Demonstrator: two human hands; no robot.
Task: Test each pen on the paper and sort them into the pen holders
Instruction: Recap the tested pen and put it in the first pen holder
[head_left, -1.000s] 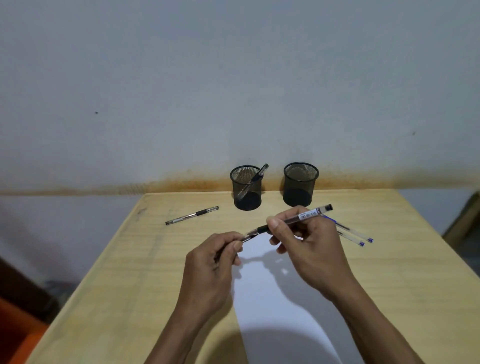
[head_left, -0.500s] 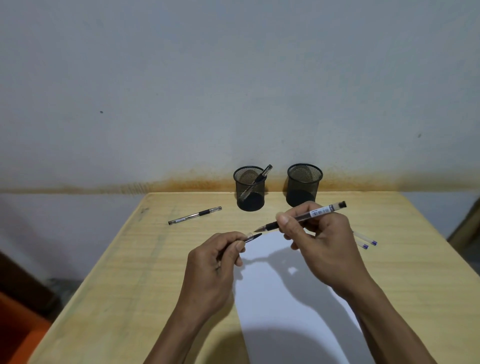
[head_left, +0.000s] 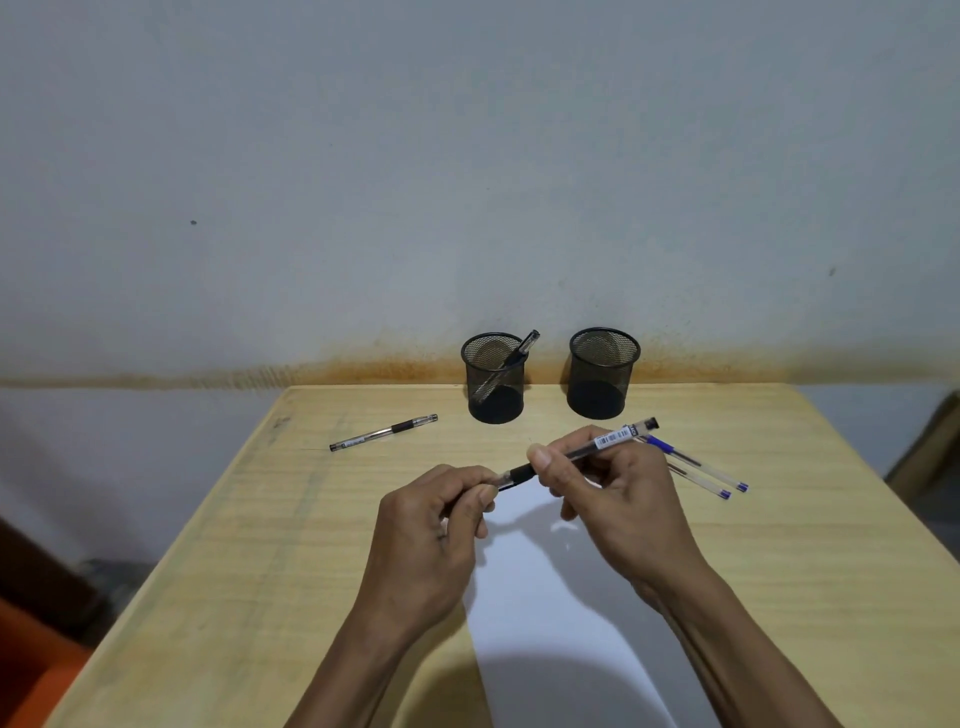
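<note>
My right hand (head_left: 618, 499) grips a clear black-ink pen (head_left: 605, 441) with a barcode label, held level above the top of the white paper (head_left: 545, 623). My left hand (head_left: 431, 535) pinches the pen's cap (head_left: 503, 480), which meets the pen's black grip end. At the back of the table stand two black mesh pen holders. The left holder (head_left: 493, 379) has one pen (head_left: 519, 353) leaning in it. Nothing shows in the right holder (head_left: 602, 374). A black pen (head_left: 382, 432) lies at the left, and two blue pens (head_left: 696, 467) lie partly behind my right hand.
The wooden table (head_left: 260, 545) stands against a grey wall with a rust-coloured stain along its base. The table's left edge drops off to the floor, where something orange (head_left: 31, 691) shows at the bottom left corner.
Half a second ago the cap in my left hand was apart from the bare pen tip. Now cap and pen meet again, and my right hand has come down and to the left.
</note>
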